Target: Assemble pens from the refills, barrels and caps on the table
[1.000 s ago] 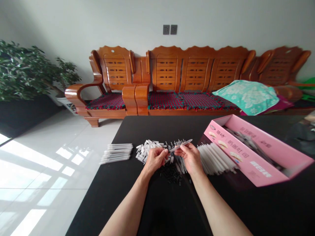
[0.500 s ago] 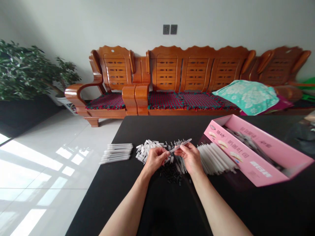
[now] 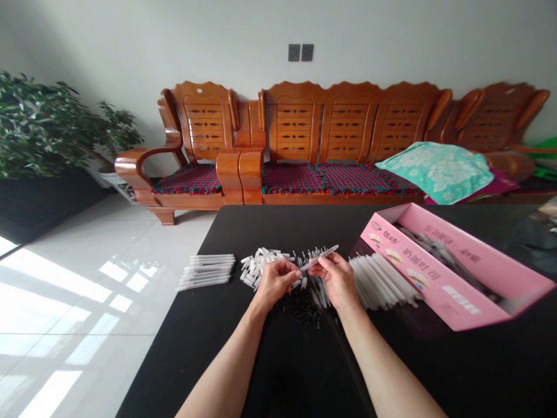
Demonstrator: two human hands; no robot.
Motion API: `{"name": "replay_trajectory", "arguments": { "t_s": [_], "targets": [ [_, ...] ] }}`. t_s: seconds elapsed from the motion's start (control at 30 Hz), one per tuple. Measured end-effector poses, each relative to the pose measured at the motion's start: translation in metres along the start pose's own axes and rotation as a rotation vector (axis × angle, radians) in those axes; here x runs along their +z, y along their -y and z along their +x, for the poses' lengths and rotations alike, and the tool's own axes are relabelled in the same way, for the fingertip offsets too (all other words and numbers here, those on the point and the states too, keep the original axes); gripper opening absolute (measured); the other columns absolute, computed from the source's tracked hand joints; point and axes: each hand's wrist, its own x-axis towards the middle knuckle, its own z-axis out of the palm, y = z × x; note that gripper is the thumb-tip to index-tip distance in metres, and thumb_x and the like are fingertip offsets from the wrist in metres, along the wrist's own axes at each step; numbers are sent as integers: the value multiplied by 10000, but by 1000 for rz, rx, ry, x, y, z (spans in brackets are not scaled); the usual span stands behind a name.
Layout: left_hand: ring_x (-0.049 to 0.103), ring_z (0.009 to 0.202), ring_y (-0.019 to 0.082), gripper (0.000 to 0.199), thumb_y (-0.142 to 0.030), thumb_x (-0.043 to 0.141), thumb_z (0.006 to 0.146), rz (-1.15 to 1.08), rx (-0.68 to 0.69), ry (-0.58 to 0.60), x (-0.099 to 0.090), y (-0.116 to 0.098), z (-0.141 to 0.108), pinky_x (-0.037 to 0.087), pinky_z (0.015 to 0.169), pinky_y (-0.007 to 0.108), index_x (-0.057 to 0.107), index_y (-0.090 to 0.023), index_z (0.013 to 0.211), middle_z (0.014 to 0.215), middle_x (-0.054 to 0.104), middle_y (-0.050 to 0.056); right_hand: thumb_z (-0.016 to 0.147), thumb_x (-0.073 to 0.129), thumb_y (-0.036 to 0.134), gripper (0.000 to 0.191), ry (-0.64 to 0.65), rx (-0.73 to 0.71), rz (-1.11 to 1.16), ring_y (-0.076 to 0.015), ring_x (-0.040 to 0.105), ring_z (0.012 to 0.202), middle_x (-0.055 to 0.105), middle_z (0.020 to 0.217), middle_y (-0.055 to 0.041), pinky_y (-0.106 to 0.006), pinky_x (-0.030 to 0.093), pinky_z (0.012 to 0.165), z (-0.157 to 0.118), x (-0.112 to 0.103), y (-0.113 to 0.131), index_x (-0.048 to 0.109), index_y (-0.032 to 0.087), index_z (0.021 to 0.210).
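Observation:
A translucent pen barrel [image 3: 319, 258] slants between my two hands, above the black table [image 3: 261, 223]. My right hand [image 3: 337, 278] pinches it near its middle. The fingers of my left hand [image 3: 276, 281] are closed at its lower left end; anything small between them is hidden. White caps [image 3: 256, 267] lie in a heap behind my left hand, and thin refills [image 3: 319, 296] lie beside my right hand. Small black pieces [image 3: 302, 309] are piled between my wrists. Several translucent barrels [image 3: 383, 281] lie right of my right hand. Finished-looking white pens [image 3: 206, 271] form a row at the left.
A pink box [image 3: 439, 267] holding dark grey items stands on the table's right side. Behind the table are wooden sofas [image 3: 296, 128] with a turquoise cushion [image 3: 439, 171]. Potted plants [image 3: 56, 128] stand at the left. A dark object [image 3: 533, 238] sits at the far right edge.

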Motion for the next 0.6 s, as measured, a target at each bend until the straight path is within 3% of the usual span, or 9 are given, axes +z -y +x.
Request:
{"name": "replay_trajectory", "arguments": {
  "t_s": [0.1, 0.23, 0.4, 0.5, 0.6],
  "targets": [
    [428, 370, 50, 416, -502, 754, 718, -16, 20, -17, -2, 2, 1, 278, 350, 159, 667, -130, 885, 545, 575, -24, 708, 804, 276, 229, 8, 3, 0, -182, 717, 590, 765, 751, -75, -280, 612, 575, 0, 0, 0, 629, 163, 805],
    [404, 347, 42, 476, -571, 588, 837, 42, -33, 59, -4, 3, 0, 228, 326, 164, 680, -113, 749, 557, 604, 25, 709, 803, 277, 223, 9, 1, -1, -181, 715, 586, 763, 743, -71, -275, 610, 568, 0, -1, -1, 632, 165, 799],
    [366, 322, 34, 400, -506, 722, 744, 24, -35, 24, 1, 2, 0, 227, 322, 150, 613, -127, 677, 459, 533, -23, 697, 813, 274, 235, 4, 3, 6, -177, 713, 578, 762, 736, -69, -272, 611, 565, 0, 0, 0, 631, 165, 797],
    [408, 340, 45, 400, -475, 793, 676, -25, 13, -13, 1, 1, 0, 264, 323, 147, 634, -131, 804, 485, 542, -40, 696, 816, 274, 235, 0, 5, 9, -178, 715, 586, 763, 738, -67, -272, 613, 572, 0, 0, 0, 633, 167, 798],
    [417, 334, 49, 436, -540, 697, 763, 2, -3, 13, -2, 2, 0, 256, 310, 152, 667, -117, 864, 519, 575, -13, 704, 811, 284, 232, 6, 4, 3, -180, 718, 596, 763, 745, -66, -276, 615, 576, 0, -1, -1, 637, 167, 804]
  ]
}}
